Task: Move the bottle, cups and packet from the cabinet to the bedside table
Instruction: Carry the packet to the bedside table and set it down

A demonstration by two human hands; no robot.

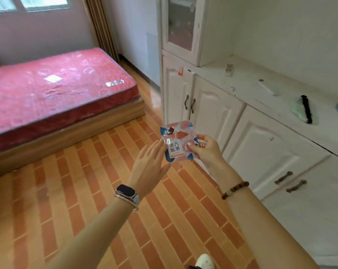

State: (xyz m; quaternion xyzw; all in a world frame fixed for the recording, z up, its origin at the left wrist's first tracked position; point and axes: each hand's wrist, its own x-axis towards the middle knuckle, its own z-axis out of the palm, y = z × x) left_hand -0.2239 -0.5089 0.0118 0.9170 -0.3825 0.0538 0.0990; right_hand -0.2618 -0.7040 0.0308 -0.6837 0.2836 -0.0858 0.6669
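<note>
right hand point(205, 150) pinches the flat pink-and-blue foil packet point(178, 142) by its edge, upright, label readable; left hand point(150, 167), fingers straight, flat beside it, likely about to take it for carrying

— What does the packet point(178, 142) look like?
— It is a flat sachet, pink and orange with blue corners, and it has dark Chinese characters on a white label.
— Where is it?
— It is upright in the air, printed face toward the camera. The right hand point(207, 150) pinches its right edge, in front of the white cabinet point(212, 109) and its lower doors.
</note>
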